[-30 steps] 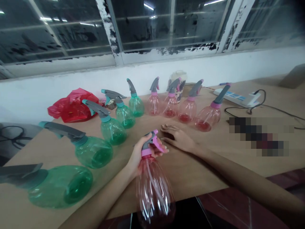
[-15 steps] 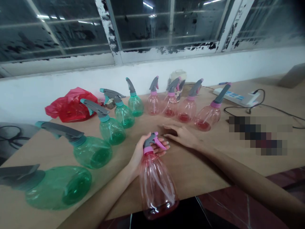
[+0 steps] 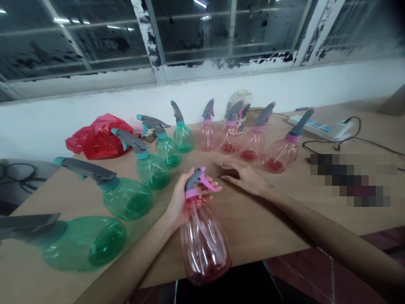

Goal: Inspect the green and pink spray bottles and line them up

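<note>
My left hand [image 3: 180, 200] is wrapped round the neck of a pink spray bottle [image 3: 204, 245] with a grey head and pink trigger, held above the near table edge. My right hand [image 3: 245, 177] lies flat on the wooden table [image 3: 259, 228] with fingers stretched out, just right of the bottle's trigger. Nothing is under its fingers that I can see.
Several green spray bottles [image 3: 126, 196] curve along the left and several pink ones [image 3: 253, 145] stand at the back. A red plastic bag [image 3: 98, 137] lies back left. A white power strip [image 3: 319, 126] with a black cable and a pale jar [image 3: 240, 99] sit at the back right.
The pink bottle in my left hand has been lifted and swung a little, its base now tilted towards me. My right hand has stayed flat on the table.
</note>
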Motion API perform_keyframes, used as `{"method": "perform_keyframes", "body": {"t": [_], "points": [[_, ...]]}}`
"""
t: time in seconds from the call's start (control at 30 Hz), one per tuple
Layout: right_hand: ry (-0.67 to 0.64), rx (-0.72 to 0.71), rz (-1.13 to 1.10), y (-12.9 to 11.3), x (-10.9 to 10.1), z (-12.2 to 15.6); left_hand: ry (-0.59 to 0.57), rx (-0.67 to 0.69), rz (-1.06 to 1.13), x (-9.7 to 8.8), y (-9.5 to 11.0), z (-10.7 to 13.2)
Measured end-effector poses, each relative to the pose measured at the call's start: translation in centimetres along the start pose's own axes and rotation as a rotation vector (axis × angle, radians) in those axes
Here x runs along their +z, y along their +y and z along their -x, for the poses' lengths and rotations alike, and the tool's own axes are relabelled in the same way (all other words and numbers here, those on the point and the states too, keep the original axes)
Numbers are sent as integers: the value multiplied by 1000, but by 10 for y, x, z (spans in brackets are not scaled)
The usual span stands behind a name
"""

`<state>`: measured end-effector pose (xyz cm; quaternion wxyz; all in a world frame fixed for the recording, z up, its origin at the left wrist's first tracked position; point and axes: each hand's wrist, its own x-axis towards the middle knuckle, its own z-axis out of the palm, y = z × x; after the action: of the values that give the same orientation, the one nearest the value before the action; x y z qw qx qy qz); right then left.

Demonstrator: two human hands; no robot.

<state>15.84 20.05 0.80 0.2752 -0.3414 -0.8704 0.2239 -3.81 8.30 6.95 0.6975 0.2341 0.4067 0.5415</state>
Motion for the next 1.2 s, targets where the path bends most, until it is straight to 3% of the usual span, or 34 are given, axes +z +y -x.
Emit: {"method": "perform_keyframes", "body": {"t": [0.17,0.47,0.67,0.77,1.2], "points": [[-11,13,-32,-1,0,0,5,-83,43,-2,-10,-5],[17,50,-84,-5,-1,1,57,-70,57,-2,-11,-5],[32,61,-85,-6,-1,2,-85,72,52,6,-11,8],[36,64,-94,-5,0,2,-62,111,15,10,-10,11],[32,65,-77,-4,2,2,5,-29,46,3,-10,-4]]}}
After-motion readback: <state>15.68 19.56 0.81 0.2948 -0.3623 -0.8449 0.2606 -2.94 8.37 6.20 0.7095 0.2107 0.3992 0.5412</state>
